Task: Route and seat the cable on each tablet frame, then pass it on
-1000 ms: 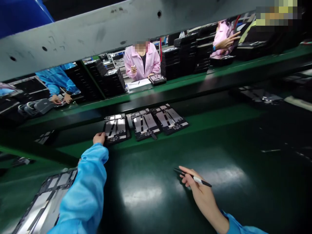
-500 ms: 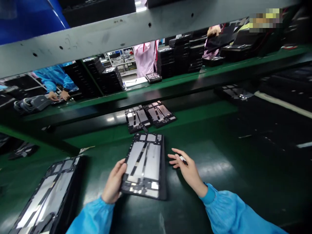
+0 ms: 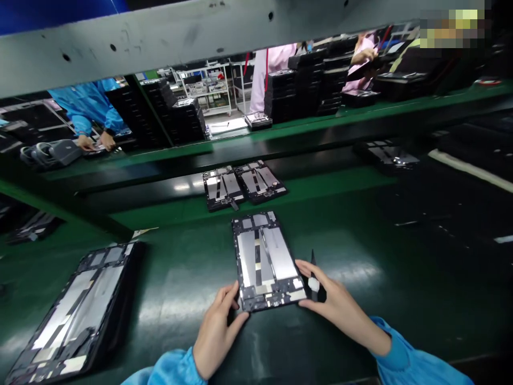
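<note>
Tablet frame (image 3: 264,262), with a silver metal back, lies angled on the green tabletop (image 3: 188,256) between both hands. Two matching frames (image 3: 222,187) sit side by side farther along, and a third frame (image 3: 76,315) lies to the left; how many remain to be handled is hidden. The left hand (image 3: 218,334) curls its fingers (image 3: 232,297) onto the lower edge, while the right hand (image 3: 340,302) pinches a black stylus (image 3: 313,284) and presses the frame's lower right corner.
</note>
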A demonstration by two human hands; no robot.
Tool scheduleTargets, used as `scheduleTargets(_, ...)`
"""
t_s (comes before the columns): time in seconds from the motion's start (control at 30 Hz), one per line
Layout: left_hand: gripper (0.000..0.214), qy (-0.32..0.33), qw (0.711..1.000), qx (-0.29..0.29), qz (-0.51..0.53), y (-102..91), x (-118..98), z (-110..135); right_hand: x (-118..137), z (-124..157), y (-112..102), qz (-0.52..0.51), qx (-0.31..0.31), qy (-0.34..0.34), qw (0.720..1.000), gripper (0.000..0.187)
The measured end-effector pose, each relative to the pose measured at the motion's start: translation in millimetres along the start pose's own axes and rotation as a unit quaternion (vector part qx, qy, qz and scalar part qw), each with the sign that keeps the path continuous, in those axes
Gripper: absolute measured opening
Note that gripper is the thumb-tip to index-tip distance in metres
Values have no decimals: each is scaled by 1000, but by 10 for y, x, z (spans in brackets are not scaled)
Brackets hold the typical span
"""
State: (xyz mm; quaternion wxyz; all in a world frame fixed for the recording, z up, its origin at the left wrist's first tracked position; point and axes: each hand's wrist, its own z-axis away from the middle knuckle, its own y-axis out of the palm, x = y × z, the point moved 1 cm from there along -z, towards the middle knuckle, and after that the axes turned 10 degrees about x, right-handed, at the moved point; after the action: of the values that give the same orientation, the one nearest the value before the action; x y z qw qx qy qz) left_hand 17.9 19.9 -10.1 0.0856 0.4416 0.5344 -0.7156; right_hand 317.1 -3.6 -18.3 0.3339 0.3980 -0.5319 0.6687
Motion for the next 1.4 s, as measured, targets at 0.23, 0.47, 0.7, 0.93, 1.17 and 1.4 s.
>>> scheduleTargets(0.23, 53, 13, 997, 21, -74, -142, -54, -57, 157, -16, -180, 40, -38, -38, 998, 65)
scheduleTargets(0.47, 26, 93, 988, 10, -125, -120, -254, -138, 500, -144, 282, 57, 21, -159, 985, 35)
scheduleTargets(0.7, 20, 112, 992, -17, -54, -14, -262, -184, 620, -285, 519, 86, 74, -201, 973, 32)
scheduleTargets(0.93, 16, 39, 997, -11, 61, 25, -237, -208, 675, -323, 511, 60, 54, -202, 976, 28)
scheduleTargets(1.17, 14, 50, 996, -17, 74, -1, -211, -194, 679, -320, 519, 60, 52, -189, 979, 25)
scheduleTargets(1.4, 14, 81, 996, -16, -18, 2, -231, -169, 673, -314, 514, 56, 78, -180, 979, 33)
